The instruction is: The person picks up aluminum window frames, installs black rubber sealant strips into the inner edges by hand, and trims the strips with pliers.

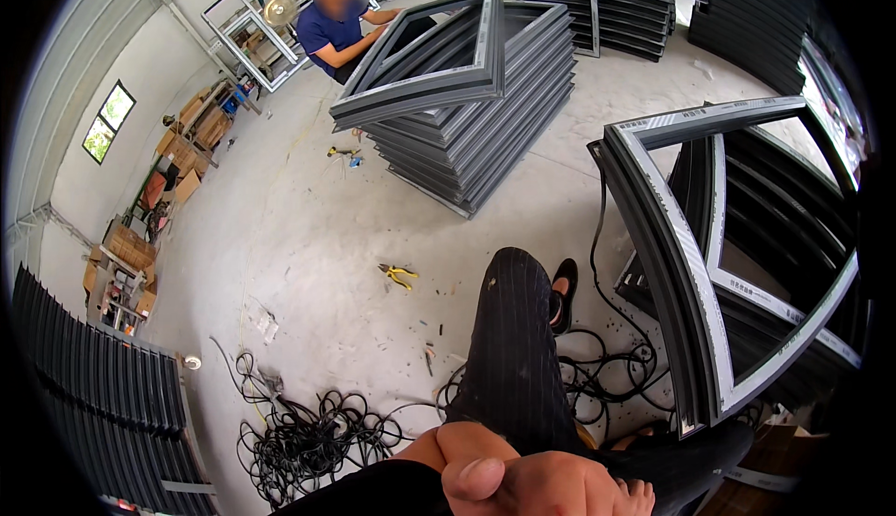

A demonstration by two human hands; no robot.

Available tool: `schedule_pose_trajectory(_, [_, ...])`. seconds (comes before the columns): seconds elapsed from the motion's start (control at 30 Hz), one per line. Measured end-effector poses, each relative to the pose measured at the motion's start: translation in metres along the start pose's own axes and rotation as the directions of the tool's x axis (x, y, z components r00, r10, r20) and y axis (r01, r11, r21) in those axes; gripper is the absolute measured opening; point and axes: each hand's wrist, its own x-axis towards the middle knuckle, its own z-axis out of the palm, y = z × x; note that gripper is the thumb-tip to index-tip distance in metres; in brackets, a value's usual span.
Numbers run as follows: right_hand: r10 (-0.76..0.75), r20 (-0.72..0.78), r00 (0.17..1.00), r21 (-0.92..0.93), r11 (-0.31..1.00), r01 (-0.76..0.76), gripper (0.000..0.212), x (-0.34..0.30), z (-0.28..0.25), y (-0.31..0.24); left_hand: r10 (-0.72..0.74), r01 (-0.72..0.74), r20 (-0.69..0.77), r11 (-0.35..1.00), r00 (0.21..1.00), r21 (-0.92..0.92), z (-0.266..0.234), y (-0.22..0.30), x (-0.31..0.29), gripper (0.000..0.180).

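My two hands are close together at the lower edge, over my lap. My left hand (464,443) comes in from a black sleeve, and its fingers are mostly hidden behind the other hand. Closer to the camera, my right hand (560,484) has its fingers curled in and its thumb to the left; whatever it may hold is hidden. To the right of my knee, a dark grey window frame (674,222) with silvery film strips leans over other frames. A thin black rubber strip (602,236) hangs down beside its left edge toward the floor.
Tangled black strip (327,441) lies on the floor, with more loops (607,367) by my foot. Yellow-handled pliers (399,276) lie ahead. Beyond stands a stack of dark frames (467,143), where a co-worker (329,31) handles the top one. Profiles (103,395) stand at left.
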Motion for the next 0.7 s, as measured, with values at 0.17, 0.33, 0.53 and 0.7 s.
schedule_pose_trajectory(0.17, [0.144,0.022,0.989,-0.067,0.988,-0.142,0.021,-0.032,0.003,0.002,-0.067,0.064,-0.018,0.99,0.998,-0.128,-0.01,-0.002,0.004,0.061])
schedule_pose_trajectory(0.33, [0.02,0.192,0.981,-0.093,0.996,-0.002,0.017,-0.026,0.007,0.027,0.072,-0.072,-0.009,0.997,0.997,0.0,-0.005,0.003,-0.005,0.061])
schedule_pose_trajectory(0.53, [0.163,0.201,0.966,-0.154,0.979,-0.133,0.015,-0.052,0.022,0.031,-0.029,0.024,-0.037,0.991,0.999,-0.132,-0.019,0.0,0.005,0.061])
schedule_pose_trajectory(0.7, [0.072,0.229,0.971,-0.122,0.992,-0.045,0.015,-0.041,0.015,0.039,0.007,-0.011,-0.03,0.992,1.0,-0.123,-0.026,0.002,0.012,0.061])
